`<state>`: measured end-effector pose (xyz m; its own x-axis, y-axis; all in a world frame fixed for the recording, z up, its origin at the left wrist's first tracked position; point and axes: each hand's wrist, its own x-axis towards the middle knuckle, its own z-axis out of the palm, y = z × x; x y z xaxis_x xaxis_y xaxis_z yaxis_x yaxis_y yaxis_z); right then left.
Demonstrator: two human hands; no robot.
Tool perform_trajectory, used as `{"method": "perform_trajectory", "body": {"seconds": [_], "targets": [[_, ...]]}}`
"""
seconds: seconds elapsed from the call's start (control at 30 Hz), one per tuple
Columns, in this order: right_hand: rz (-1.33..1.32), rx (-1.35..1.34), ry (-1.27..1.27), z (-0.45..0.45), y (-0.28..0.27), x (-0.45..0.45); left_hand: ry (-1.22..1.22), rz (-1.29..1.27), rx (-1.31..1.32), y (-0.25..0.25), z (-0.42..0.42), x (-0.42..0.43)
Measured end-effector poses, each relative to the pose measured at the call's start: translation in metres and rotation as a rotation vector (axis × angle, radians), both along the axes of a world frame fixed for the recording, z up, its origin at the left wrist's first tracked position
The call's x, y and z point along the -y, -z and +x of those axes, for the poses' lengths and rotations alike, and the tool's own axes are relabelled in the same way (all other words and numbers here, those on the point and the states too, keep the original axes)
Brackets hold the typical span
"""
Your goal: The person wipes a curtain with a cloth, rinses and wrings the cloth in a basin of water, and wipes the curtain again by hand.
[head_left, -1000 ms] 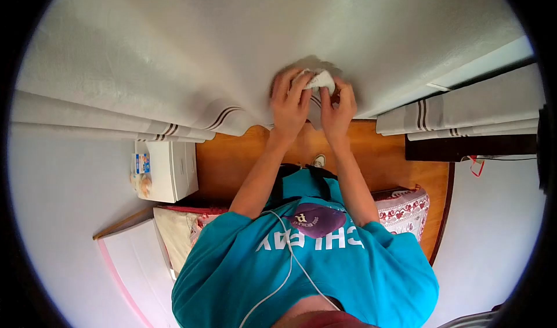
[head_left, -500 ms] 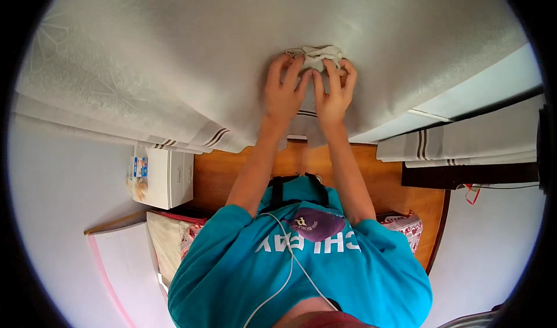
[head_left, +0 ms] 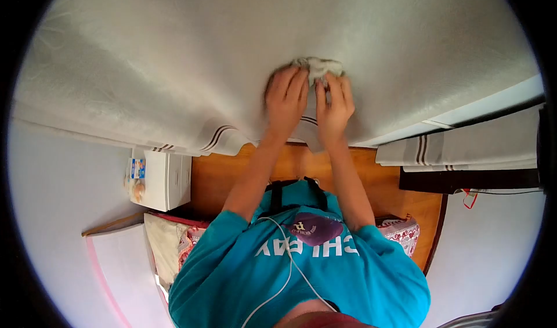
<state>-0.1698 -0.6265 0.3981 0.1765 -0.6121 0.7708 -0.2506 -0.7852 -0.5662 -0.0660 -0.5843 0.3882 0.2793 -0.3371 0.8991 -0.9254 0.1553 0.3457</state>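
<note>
A large grey-white curtain point(head_left: 191, 55) with a faint pattern and a dark-striped lower edge hangs in front of me. Against it, both of my hands grip a small crumpled off-white cloth point(head_left: 320, 67). My left hand point(head_left: 284, 98) has its fingers bent over the cloth's left side and is slightly blurred. On the right side, my right hand point(head_left: 335, 104) pinches the cloth between thumb and fingers. The fingertips are partly hidden, and I cannot tell whether curtain fabric is pinched too.
Left stands a white cabinet point(head_left: 168, 180) with a blue packet point(head_left: 137, 168) on it. More striped curtain point(head_left: 464, 145) hangs at the right above a dark ledge point(head_left: 464, 179). Wooden floor point(head_left: 383, 174) lies below. Patterned bedding point(head_left: 400, 235) shows behind me, and a white cord point(head_left: 290, 264) crosses my shirt.
Both hands and the cloth have shifted slightly down in the view, towards my body. The curtain's folds and lower edge have moved a little. The cloth is still held.
</note>
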Motion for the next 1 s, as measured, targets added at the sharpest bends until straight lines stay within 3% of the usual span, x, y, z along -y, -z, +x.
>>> {"method": "perform_trajectory", "body": {"seconds": [0.07,0.2,0.27,0.47,0.57,0.63,0.73,0.8,0.9,1.0], "targets": [[0.003,-0.007,0.011,0.003,0.005,0.007,0.024,0.041,0.021,0.014,0.006,0.003],[0.062,-0.071,-0.052,-0.007,0.077,0.008,0.089,0.193,0.094,0.082,0.014,-0.004],[0.272,-0.225,-0.043,-0.011,0.102,0.006,0.115,0.282,0.101,0.097,0.010,-0.008],[0.310,-0.222,-0.058,-0.019,0.087,-0.001,0.071,0.335,-0.069,0.087,0.001,-0.016],[0.198,-0.066,-0.067,-0.018,0.067,-0.011,0.062,0.287,-0.075,0.045,-0.005,-0.022],[0.132,-0.017,-0.036,-0.012,0.026,-0.013,0.080,0.069,-0.012,0.014,-0.009,-0.020],[0.055,0.009,-0.001,-0.006,0.014,-0.005,0.057,0.091,0.018,0.000,0.000,0.000],[0.040,-0.012,0.007,-0.010,0.029,0.005,0.080,0.104,0.067,0.033,0.002,0.002],[0.231,-0.175,-0.071,-0.026,0.092,0.012,0.113,0.181,0.184,0.079,0.002,-0.001],[0.279,-0.282,-0.057,-0.035,0.101,0.007,0.087,0.292,0.204,0.088,-0.008,-0.006]]}}
